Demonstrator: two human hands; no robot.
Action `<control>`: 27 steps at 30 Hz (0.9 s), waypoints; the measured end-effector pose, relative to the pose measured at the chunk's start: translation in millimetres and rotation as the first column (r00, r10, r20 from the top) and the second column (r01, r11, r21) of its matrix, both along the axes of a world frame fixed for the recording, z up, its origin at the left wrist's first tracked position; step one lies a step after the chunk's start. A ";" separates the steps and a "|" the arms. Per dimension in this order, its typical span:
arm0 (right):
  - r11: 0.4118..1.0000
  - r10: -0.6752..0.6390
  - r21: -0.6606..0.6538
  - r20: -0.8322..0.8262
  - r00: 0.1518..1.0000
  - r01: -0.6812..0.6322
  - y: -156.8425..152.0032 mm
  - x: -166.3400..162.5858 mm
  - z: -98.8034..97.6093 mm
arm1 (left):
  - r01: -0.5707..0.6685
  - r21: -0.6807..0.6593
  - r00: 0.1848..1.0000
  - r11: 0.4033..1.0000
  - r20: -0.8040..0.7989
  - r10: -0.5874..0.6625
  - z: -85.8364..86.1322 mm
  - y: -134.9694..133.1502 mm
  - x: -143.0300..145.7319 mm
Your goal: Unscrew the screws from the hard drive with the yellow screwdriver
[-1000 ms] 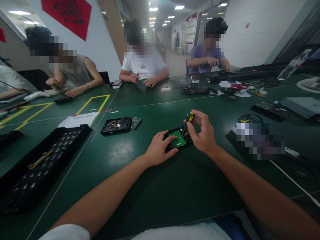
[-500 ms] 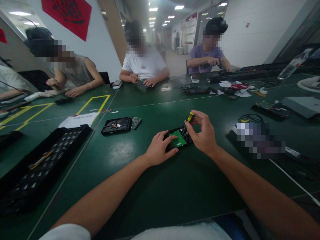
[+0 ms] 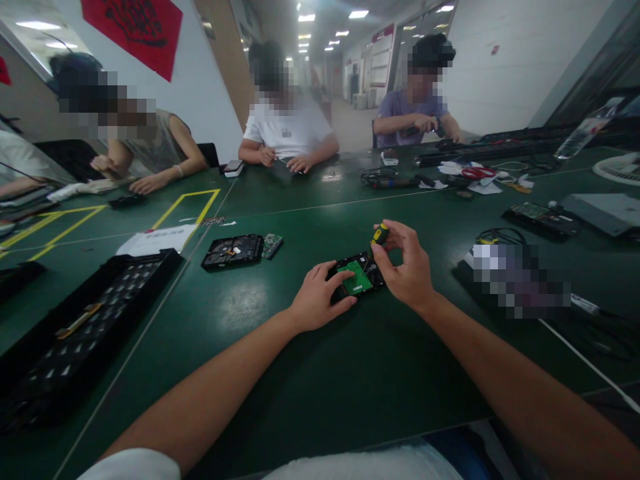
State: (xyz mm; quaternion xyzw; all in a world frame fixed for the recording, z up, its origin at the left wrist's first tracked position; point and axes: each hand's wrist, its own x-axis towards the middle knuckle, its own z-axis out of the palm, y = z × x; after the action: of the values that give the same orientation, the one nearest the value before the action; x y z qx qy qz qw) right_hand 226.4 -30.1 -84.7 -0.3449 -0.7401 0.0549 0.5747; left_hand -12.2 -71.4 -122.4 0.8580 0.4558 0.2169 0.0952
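A black hard drive [image 3: 361, 275] with a green circuit board on top lies on the green table [image 3: 320, 373] in front of me. My left hand [image 3: 317, 297] grips its left side, with fingers curled over the edge. My right hand [image 3: 406, 265] is closed round a small screwdriver with a yellow and black handle [image 3: 379, 234]. The tool stands upright with its tip down on the drive's right part.
A second opened drive [image 3: 233, 251] with a small loose circuit board [image 3: 273, 245] lies to the left. A long black tray [image 3: 75, 327] sits at the left edge. Cables, boards and tools lie at the right and far side. Three other people work across the table.
My right hand's fingers have shifted slightly on the screwdriver handle. The drive and my left hand have stayed in place.
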 end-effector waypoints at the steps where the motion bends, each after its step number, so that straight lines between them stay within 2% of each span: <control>1: 1.000 0.001 -0.001 0.003 1.000 -0.001 -0.1 -0.1 0.1 | 0.001 -0.001 1.000 1.000 0.000 -0.001 -0.3 0.2 -0.1; 12: 0.999 -0.047 0.009 0.072 0.996 0.046 -0.1 2.0 1.4 | 0.000 -0.001 1.000 1.000 0.001 0.000 -0.2 0.0 0.3; 22: 0.999 -0.032 -0.022 0.030 0.999 0.032 0.2 0.4 0.6 | -0.001 -0.003 1.000 1.000 -0.003 0.001 1.8 -0.8 0.9; 27: 0.998 0.016 -0.065 -0.030 0.999 -0.018 1.8 0.5 -2.7 | 0.001 -0.005 1.000 1.000 0.005 -0.001 0.6 -0.2 -0.4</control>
State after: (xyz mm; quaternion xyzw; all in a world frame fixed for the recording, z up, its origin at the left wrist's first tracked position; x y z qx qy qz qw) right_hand 227.0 -28.3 -87.4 -0.3564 -0.7322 0.0888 0.5736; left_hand -12.6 -71.6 -121.8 0.8575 0.4554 0.2179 0.0986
